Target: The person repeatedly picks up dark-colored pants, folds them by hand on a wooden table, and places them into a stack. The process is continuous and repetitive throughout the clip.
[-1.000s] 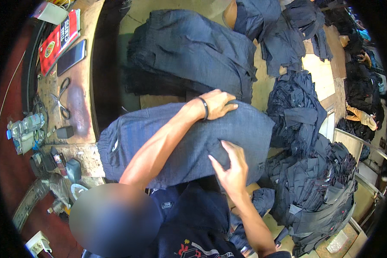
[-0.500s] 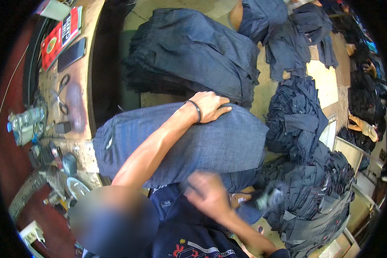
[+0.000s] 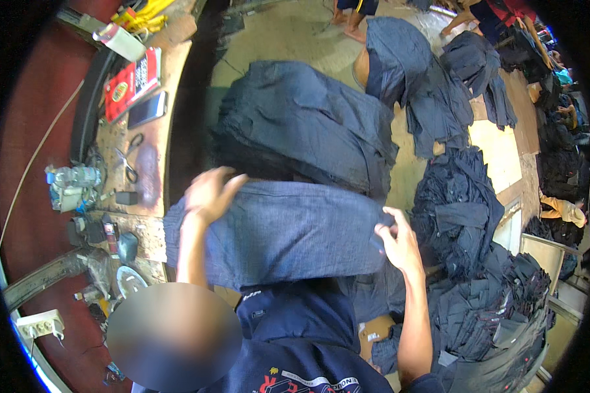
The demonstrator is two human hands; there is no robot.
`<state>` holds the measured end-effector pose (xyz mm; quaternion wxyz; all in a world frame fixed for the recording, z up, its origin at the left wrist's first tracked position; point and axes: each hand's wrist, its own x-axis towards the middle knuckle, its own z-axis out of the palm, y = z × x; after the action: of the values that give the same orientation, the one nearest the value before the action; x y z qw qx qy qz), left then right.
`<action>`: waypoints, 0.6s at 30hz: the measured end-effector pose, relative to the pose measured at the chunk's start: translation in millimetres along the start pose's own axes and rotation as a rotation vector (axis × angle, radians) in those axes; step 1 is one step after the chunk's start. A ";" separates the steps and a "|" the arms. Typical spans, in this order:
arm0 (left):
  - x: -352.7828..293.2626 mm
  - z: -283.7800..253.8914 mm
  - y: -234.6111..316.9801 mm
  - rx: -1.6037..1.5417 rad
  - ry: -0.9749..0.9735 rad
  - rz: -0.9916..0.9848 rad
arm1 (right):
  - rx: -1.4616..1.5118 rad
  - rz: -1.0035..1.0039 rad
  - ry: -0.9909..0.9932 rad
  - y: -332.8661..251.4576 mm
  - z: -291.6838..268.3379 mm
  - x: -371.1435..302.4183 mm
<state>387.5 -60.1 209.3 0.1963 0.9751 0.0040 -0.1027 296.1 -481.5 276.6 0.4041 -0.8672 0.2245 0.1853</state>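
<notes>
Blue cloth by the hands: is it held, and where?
The cloth has the right hand at its right end, the left hand at its upper left; whether either grip holds can't be told.

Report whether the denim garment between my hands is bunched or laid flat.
Laid flat: the denim garment shows a broad, mostly smooth face between the left hand and right hand. Any folds beneath are hidden.

Left grip (image 3: pixel 208 196), thumb spread, at one end of that folded blue denim (image 3: pixel 295 229), right grip (image 3: pixel 402 247) at the other; over on the counter (image 3: pixel 165 131) lie scissors (image 3: pixel 132 174) and a phone (image 3: pixel 148 110).
</notes>
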 end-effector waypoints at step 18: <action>-248.0 4.6 -40.4 0.077 0.111 -0.292 | 0.017 -0.031 -0.168 115.0 -41.0 -5.4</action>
<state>141.8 -16.6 239.7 0.1412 0.9751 0.1527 -0.0764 235.4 -578.2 233.1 0.4317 -0.8485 0.1780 0.2491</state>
